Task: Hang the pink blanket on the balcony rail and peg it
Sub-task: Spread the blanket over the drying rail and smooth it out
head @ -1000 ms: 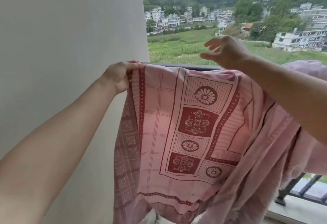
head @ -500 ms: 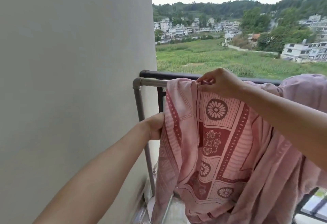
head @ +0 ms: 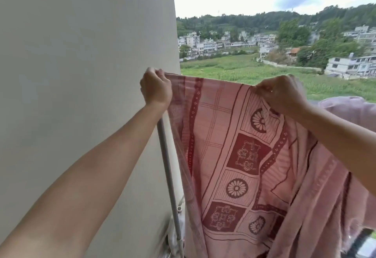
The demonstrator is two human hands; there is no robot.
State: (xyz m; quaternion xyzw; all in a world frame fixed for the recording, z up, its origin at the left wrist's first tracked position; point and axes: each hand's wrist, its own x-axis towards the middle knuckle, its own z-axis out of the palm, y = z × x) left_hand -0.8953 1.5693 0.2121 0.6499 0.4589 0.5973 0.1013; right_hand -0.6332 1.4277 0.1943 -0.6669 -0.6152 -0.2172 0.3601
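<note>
Two hands, left hand [head: 155, 89] and right hand [head: 281, 92], pinch the blanket [head: 234, 156] top edge in their fingers, stretched above what seems the rail; draping unfinished, no pegs visible.

Blanket [head: 234, 135] matt woven cloth; pole [head: 167, 168] smooth grey metal.

Head-worn view, forward, close above hands [head: 219, 92]
</note>
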